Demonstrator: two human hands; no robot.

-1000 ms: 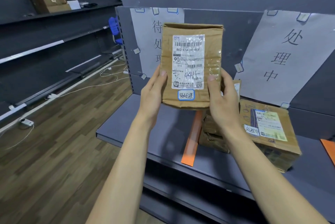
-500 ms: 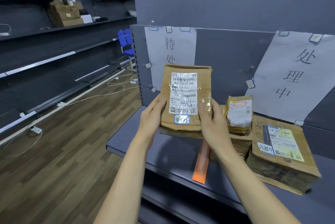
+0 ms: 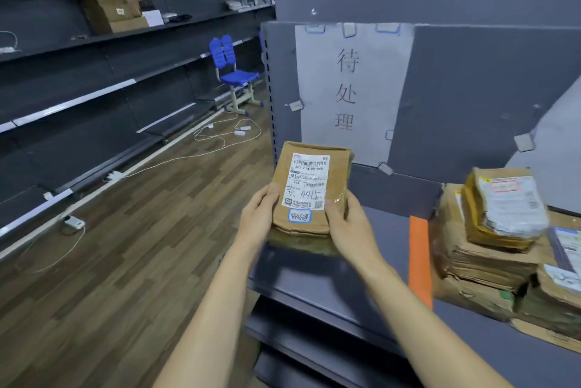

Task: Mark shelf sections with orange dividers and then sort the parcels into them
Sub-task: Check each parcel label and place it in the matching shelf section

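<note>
A brown cardboard parcel (image 3: 336,164) with a white shipping label and a blue-edged sticker is gripped from both sides, my left hand (image 3: 258,220) on its left edge and my right hand (image 3: 349,225) on its right. It hovers low over the left section of the grey shelf (image 3: 314,277), below a taped paper sign (image 3: 350,85) with handwritten characters. An orange divider (image 3: 419,257) lies flat on the shelf to the right. Beyond the divider sits a stack of parcels (image 3: 490,249).
A second paper sign (image 3: 553,142) hangs at the right edge. A blue chair (image 3: 234,73) stands on the wooden floor at the aisle's end, with white cables and power strips (image 3: 226,136) strewn along the left shelving. Cardboard boxes (image 3: 113,8) rest on an upper left shelf.
Both hands have lowered the parcel from chest height down and left, toward the shelf's left section. The view has swung left, so the parcel stack now sits at the right edge.
</note>
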